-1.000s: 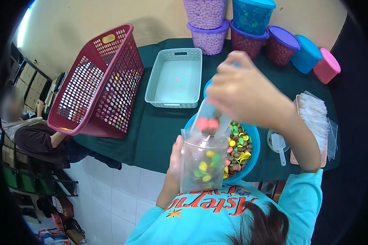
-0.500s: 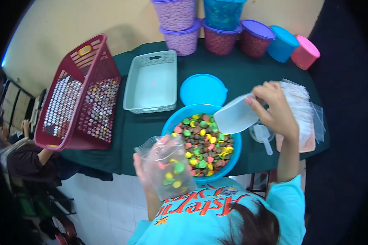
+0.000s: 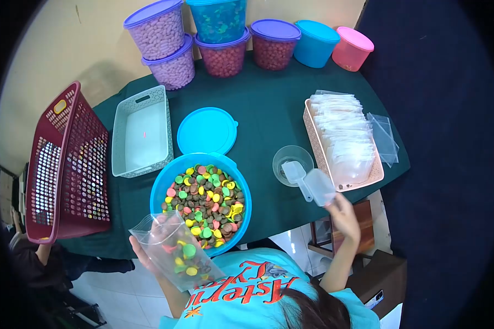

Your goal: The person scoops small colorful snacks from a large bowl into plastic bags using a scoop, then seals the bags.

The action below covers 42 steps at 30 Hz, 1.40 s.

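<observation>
My left hand (image 3: 142,253) is closed around a clear zip bag (image 3: 189,277). Several green, yellow, pink and brown candies lie inside the bag, which hangs over the near left rim of a blue tub (image 3: 156,192). The tub holds many colourful button-shaped candies (image 3: 203,203). In my right hand (image 3: 344,220) is a translucent white scoop (image 3: 319,187), out to the right of the tub and with no candies visible in it. Close by the scoop, a smaller scoop (image 3: 293,171) rests in a clear round bowl (image 3: 280,156).
A blue lid (image 3: 207,131) lies behind the tub. Left of it stand a pale green basket (image 3: 119,123) and a tall maroon basket (image 3: 66,164). At right, a pink basket (image 3: 315,131) holds stacked clear bags (image 3: 343,131). Lidded tubs (image 3: 274,46) line the wall. Another person's arm (image 3: 43,253) shows at far left.
My right hand has carried the scoop from above the candy tub rightward to beside the clear bowl. My left hand still holds the bag. The view has shifted to the right.
</observation>
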Each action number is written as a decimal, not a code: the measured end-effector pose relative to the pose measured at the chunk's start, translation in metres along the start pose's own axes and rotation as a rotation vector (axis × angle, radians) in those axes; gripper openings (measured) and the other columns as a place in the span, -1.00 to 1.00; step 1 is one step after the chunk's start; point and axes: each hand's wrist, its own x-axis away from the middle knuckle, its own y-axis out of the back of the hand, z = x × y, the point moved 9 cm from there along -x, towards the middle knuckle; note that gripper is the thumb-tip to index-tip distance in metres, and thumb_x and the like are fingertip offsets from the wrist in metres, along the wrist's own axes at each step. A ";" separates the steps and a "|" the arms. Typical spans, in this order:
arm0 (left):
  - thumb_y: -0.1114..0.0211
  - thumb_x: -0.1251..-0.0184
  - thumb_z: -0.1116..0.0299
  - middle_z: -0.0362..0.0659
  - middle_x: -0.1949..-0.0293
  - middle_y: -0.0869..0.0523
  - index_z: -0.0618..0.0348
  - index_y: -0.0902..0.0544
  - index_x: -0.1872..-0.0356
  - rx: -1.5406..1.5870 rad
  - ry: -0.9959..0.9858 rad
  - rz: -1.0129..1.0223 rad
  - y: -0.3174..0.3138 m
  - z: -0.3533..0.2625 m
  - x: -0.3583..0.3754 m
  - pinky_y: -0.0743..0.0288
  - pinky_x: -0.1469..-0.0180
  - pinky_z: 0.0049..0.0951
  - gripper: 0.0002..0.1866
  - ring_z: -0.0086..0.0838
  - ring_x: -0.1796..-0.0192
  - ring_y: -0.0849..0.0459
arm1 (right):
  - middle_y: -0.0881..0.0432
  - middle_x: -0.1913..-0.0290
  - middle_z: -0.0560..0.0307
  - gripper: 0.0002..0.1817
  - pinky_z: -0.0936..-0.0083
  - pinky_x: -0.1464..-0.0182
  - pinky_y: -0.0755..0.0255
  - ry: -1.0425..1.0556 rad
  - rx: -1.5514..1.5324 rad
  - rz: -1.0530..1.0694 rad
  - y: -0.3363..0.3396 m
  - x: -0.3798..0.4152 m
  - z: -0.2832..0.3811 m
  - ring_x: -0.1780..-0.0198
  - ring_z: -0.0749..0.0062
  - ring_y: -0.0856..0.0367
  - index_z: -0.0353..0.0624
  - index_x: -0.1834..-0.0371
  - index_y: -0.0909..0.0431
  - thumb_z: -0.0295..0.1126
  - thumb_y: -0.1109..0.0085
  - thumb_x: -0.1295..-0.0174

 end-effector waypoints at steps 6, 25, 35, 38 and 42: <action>0.26 -0.17 -0.34 0.13 -0.13 -0.35 0.31 -0.27 -0.13 -0.018 -0.019 -0.183 -0.003 0.017 0.008 -0.36 -0.03 -0.26 -0.16 -0.17 -0.06 -0.43 | -0.57 0.35 -0.23 -0.73 0.35 0.19 -0.39 -0.049 0.221 -0.083 -0.036 -0.037 0.011 0.25 0.11 -0.58 -0.41 0.25 -0.43 -0.37 -0.05 -0.13; 0.23 -0.39 0.06 0.04 -0.15 -0.34 0.35 -0.23 -0.16 -0.325 -0.134 -0.283 -0.021 0.065 0.016 -0.14 -0.23 -0.19 -0.45 -0.22 -0.20 -0.32 | -0.53 0.21 0.03 -0.71 0.50 0.09 -0.36 0.410 0.063 0.364 -0.086 -0.030 0.123 0.18 0.35 -0.51 -0.37 0.13 -0.44 -0.44 -0.11 -0.09; 0.09 -0.38 0.25 -0.07 0.14 -0.62 0.36 -0.51 0.07 -0.758 -0.325 -0.374 -0.037 0.044 0.013 -0.43 0.07 -0.52 -0.64 -0.52 0.13 -0.58 | -0.61 0.31 0.11 -0.80 0.66 0.17 -0.38 0.247 -0.572 0.639 -0.177 0.020 0.149 0.28 0.61 -0.54 -0.35 0.27 -0.52 -0.43 0.07 -0.25; -0.06 -0.31 0.38 -0.12 0.32 -0.69 0.37 -0.61 0.24 -0.877 -0.383 -0.460 -0.036 0.030 0.020 -0.45 0.21 -0.62 -0.76 -0.61 0.28 -0.59 | -0.60 0.34 0.11 -0.81 0.66 0.21 -0.39 0.293 -0.550 0.593 -0.182 0.026 0.155 0.32 0.62 -0.53 -0.35 0.30 -0.51 -0.44 0.06 -0.25; -0.10 -0.29 0.37 -0.19 0.47 -0.67 0.36 -0.63 0.32 -0.929 -0.476 -0.475 -0.042 0.012 0.021 -0.43 0.33 -0.65 -0.76 -0.66 0.41 -0.56 | -0.53 0.41 0.25 -0.88 0.76 0.35 -0.34 0.319 -0.615 0.535 -0.193 0.030 0.158 0.41 0.74 -0.44 -0.35 0.35 -0.49 -0.52 0.01 -0.20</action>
